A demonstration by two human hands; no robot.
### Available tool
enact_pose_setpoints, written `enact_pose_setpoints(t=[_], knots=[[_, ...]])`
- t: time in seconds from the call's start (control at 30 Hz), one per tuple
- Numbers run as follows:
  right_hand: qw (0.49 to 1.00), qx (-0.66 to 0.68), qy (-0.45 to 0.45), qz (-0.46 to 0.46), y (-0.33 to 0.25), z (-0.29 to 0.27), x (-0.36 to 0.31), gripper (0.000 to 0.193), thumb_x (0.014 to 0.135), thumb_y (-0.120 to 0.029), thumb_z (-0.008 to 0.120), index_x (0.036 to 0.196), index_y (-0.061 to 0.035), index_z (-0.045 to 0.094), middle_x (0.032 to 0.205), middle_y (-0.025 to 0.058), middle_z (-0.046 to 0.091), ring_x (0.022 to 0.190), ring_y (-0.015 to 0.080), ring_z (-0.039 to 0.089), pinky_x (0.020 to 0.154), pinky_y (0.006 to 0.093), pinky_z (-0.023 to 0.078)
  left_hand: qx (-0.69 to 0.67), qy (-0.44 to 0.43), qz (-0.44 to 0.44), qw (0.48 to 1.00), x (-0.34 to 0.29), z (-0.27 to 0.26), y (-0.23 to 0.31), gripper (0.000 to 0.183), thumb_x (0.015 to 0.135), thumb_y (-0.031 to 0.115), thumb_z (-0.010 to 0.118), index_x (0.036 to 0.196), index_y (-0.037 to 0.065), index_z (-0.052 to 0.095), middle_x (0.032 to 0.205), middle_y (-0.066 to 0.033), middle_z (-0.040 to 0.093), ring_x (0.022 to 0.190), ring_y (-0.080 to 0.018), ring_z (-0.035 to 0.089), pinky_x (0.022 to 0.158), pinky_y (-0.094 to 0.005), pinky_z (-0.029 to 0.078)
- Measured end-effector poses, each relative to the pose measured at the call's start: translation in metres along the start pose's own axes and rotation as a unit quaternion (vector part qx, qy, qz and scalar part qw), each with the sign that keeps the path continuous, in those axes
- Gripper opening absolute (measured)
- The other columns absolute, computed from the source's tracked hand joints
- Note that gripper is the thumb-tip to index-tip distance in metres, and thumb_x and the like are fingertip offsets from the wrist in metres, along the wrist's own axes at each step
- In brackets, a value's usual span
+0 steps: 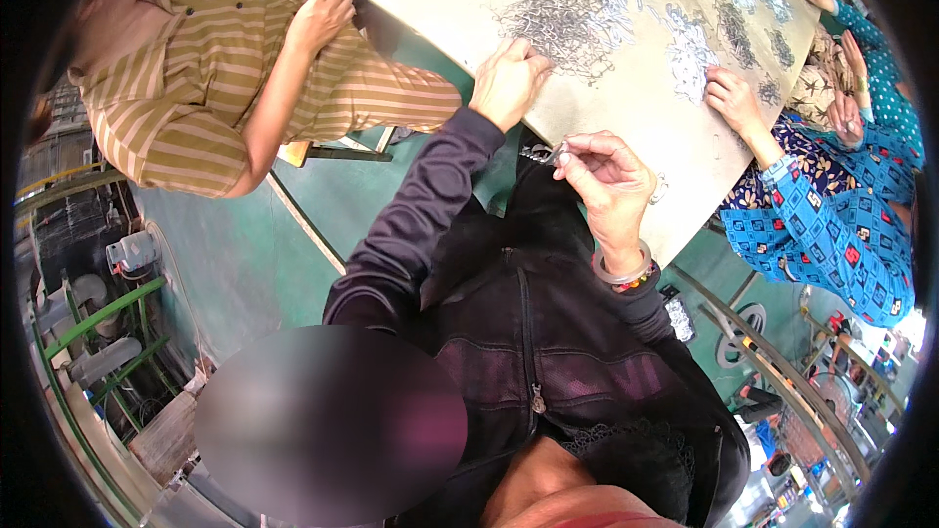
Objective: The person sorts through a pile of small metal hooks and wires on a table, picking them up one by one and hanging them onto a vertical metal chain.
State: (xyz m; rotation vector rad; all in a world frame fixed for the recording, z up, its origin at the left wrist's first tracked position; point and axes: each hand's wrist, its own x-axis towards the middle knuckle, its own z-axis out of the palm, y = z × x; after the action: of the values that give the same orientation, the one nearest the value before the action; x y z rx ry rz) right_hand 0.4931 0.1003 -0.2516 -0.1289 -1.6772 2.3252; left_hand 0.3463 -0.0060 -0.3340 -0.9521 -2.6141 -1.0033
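Note:
My left hand [509, 83] lies at the near edge of a heap of dark bent wire hooks [562, 24] on the table. Its fingers are curled together, and whatever they grip is hidden. Closer to my body, my right hand [611, 181] is raised by the table's near corner. Thumb and index finger pinch a small shiny metal piece [559, 154], too small to tell its exact kind. Just left of those fingertips, more shiny metal pieces [536, 152] show below the table edge. A bangle [626, 271] circles my right wrist.
The tan tabletop [626, 108] also bears silvery metal pieces [690, 54] and smaller dark heaps [734, 27]. On the left sits a person in a striped outfit [186, 88]. At the right edge, a co-worker's hand [734, 98] touches the silvery pieces; other people sit beyond.

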Motion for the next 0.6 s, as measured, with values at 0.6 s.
enact_pose_setpoints(t=[0.6], knots=[[1.0,0.007,-0.019,0.002,0.001,0.003,-0.007,0.017,0.079,0.01,0.062,0.096,0.0071,0.063,0.086,0.008,0.063,0.072,0.0116,0.061,0.066,0.0221,0.051,0.058,-0.021,-0.036,0.997,0.013,0.001,-0.028,0.013,0.083,0.008,0.055,0.093,0.001,0.058,0.087,-0.0191,0.062,0.081,-0.0361,0.06,0.072,-0.042,0.048]])
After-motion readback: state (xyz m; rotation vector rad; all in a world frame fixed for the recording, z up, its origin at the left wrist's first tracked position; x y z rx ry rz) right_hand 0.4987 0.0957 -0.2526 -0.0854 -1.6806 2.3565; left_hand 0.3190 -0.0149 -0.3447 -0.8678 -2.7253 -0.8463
